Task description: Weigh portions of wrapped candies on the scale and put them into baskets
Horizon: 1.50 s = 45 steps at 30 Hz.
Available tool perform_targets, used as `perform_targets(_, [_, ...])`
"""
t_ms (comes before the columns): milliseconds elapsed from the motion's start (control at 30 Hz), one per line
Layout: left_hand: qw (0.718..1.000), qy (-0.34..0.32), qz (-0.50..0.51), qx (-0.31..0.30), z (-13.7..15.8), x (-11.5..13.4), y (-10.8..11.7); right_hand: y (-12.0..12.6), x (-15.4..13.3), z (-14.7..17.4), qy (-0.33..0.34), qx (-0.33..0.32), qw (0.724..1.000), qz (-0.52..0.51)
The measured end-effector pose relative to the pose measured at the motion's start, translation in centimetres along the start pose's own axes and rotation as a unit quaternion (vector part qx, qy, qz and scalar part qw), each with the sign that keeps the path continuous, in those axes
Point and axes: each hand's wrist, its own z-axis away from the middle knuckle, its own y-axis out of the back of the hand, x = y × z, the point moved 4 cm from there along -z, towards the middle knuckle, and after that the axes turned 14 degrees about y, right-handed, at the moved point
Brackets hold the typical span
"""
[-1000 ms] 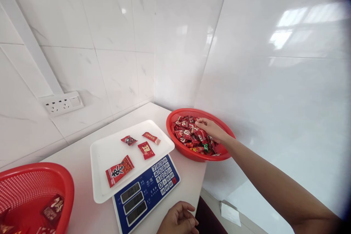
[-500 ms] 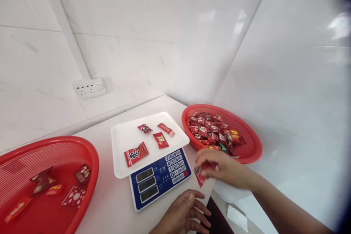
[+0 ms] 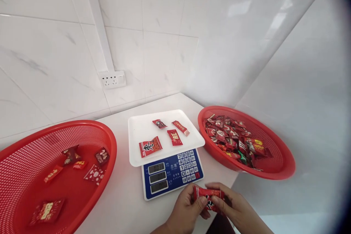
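A red snack packet with a dark character on it is pinched between both hands, just in front of the scale. My left hand grips its left end, thumb on the front. The right end is in my right hand, also with the thumb on the front. On the scale's white tray lie a larger red packet, a square red packet, a slim red packet and a small dark red packet.
To the right, a red basket holds a heap of wrapped snacks. At the left, another red basket has several packets scattered in it. A wall socket sits above the white table.
My right hand has come left and down from beside the right basket with the packet. My left hand has closed on the packet too. The view has turned somewhat left.
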Motion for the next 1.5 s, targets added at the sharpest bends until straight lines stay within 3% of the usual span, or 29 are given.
perform_targets(67, [0.999, -0.017, -0.027, 0.005, 0.0, -0.1, 0.0, -0.4, 0.2, 0.2, -0.012, -0.024, 1.000, 0.003])
perform_targets(233, [0.998, -0.023, -0.050, 0.011, -0.2, -0.7, 0.2, -0.7, 0.0, 0.1, -0.008, 0.002, 0.999, 0.039])
perform_targets(433, [0.998, -0.032, -0.037, 0.026, -0.3, -0.4, 0.3, -0.2, -1.0, -0.5, 0.006, -0.021, 0.999, 0.037])
perform_targets(667, [0.998, 0.054, -0.009, -0.037, -0.5, -1.3, -0.1, 1.9, -3.7, -4.7, 0.075, 0.112, 0.991, 0.001])
perform_targets(800, [0.995, 0.083, -0.023, -0.041, -0.5, -1.6, -0.2, 0.7, -6.9, -7.8, 0.133, 0.120, 0.978, -0.109])
perform_targets(900, [0.995, 0.094, -0.004, -0.035, -0.7, -1.6, 0.0, -0.2, -7.6, -8.5, 0.151, 0.125, 0.974, -0.117])
perform_targets(1033, [0.994, 0.105, 0.014, -0.033, -0.9, -1.6, 0.1, -0.1, -4.9, -7.2, 0.127, 0.180, 0.972, -0.079])
perform_targets(1233, [0.993, 0.115, -0.009, -0.033, -0.7, -1.4, -0.3, 1.1, 2.2, -2.9, 0.075, 0.295, 0.952, 0.036])
perform_targets(1333, [0.991, 0.121, -0.042, -0.027, -0.5, -1.4, -0.4, 0.3, 5.0, -1.7, 0.056, 0.288, 0.950, 0.105])
perform_targets(1500, [0.983, 0.101, -0.155, -0.018, 0.2, -1.8, -0.4, -1.4, 6.6, -1.4, 0.123, 0.256, 0.943, 0.175])
